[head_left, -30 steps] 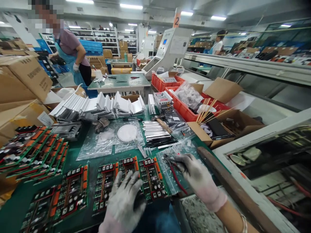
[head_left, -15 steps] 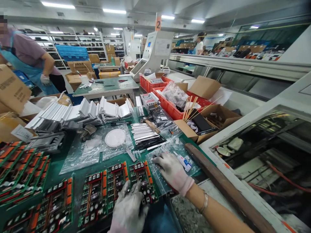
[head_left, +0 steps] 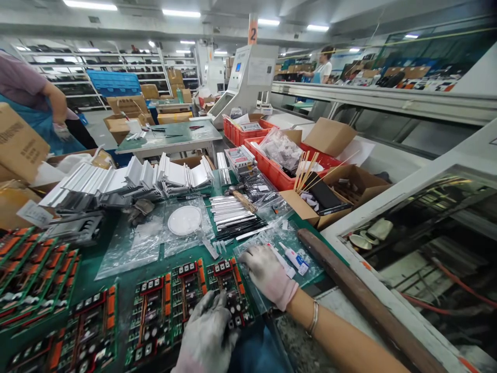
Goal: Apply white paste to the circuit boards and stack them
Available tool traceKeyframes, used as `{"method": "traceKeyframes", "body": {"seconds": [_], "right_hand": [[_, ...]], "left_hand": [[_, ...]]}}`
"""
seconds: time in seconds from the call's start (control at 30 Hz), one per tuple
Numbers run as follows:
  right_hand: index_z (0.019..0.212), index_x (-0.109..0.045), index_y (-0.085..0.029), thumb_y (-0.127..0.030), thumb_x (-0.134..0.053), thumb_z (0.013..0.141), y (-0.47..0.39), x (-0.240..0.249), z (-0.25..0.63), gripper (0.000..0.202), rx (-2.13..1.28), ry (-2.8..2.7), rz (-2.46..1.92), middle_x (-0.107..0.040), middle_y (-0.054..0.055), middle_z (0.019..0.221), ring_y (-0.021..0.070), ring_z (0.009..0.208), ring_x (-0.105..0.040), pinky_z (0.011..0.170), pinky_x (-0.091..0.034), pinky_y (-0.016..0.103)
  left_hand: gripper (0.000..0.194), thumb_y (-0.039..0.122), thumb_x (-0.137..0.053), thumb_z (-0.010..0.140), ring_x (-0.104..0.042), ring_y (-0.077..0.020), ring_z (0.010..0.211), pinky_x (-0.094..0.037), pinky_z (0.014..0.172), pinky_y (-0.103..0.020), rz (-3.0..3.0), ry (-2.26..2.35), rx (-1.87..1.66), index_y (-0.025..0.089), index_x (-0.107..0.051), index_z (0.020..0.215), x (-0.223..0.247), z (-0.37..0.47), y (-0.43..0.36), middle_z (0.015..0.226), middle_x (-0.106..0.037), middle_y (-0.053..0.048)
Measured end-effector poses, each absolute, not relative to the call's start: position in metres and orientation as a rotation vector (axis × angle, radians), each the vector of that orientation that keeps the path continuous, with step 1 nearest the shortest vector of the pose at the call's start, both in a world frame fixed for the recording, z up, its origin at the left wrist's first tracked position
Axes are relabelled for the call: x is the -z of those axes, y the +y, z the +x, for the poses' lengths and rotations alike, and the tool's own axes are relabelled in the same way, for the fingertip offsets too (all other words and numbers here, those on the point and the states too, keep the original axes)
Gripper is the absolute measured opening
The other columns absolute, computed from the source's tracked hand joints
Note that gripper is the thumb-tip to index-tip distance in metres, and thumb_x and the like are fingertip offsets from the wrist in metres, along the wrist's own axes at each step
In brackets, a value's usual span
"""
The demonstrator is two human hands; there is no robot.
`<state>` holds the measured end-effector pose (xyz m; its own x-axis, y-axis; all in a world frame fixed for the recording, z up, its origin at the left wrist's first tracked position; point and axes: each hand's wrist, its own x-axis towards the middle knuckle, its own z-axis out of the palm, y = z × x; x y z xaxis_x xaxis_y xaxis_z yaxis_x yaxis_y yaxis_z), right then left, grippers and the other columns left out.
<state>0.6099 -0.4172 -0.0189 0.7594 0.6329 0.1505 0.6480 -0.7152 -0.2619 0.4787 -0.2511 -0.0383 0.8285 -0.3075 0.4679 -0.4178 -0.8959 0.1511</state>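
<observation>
My left hand, in a grey-stained white glove, lies over the lower ends of two circuit boards at the front of the bench. Its fingers are apart, with nothing visible in them. One circuit board, with orange and black parts, is just ahead of its fingertips; another circuit board is beside it on the left. To the right, my gloved right hand is over a clear plastic sheet. Its fingers are bent and drawn together; whatever they hold is hidden. Close by lies a white-and-blue tube, next to a second white tube.
More circuit boards stand at left. Behind are a round white lid, metal strips, a hammer and aluminium profiles. Red crates, an open carton and a brown bar border the right.
My right hand has shifted slightly left and its fingers have drawn in, uncovering the second tube. My left hand stays almost in place. The co-worker at far left has moved further left.
</observation>
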Motion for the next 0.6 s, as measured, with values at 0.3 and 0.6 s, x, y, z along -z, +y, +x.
{"method": "traceKeyframes", "body": {"seconds": [0.3, 0.6], "right_hand": [[0.097, -0.072, -0.027, -0.019, -0.064, 0.09, -0.437, -0.013, 0.63, 0.013, 0.191, -0.927, -2.649, -0.07, 0.002, 0.093, 0.0209, 0.094, -0.058, 0.084, -0.036, 0.032], [0.103, -0.072, -0.022, -0.012, -0.057, 0.091, -0.425, -0.013, 0.685, 0.022, 0.23, -0.74, -2.73, -0.072, 0.006, 0.097, 0.0192, 0.095, -0.063, 0.084, -0.041, 0.028]], "left_hand": [[0.018, 0.013, -0.052, 0.076, -0.071, -0.0247, 0.096, -0.057, 0.089, -0.041, 2.805, -0.515, -0.695, 0.021, -0.061, 0.09, 0.039, 0.476, -0.249, 0.11, -0.073, -0.007], [0.025, 0.011, -0.057, 0.071, -0.071, -0.0243, 0.098, -0.057, 0.091, -0.041, 2.753, -0.508, -0.714, 0.021, -0.061, 0.093, 0.042, 0.476, -0.249, 0.111, -0.072, -0.008]]}}
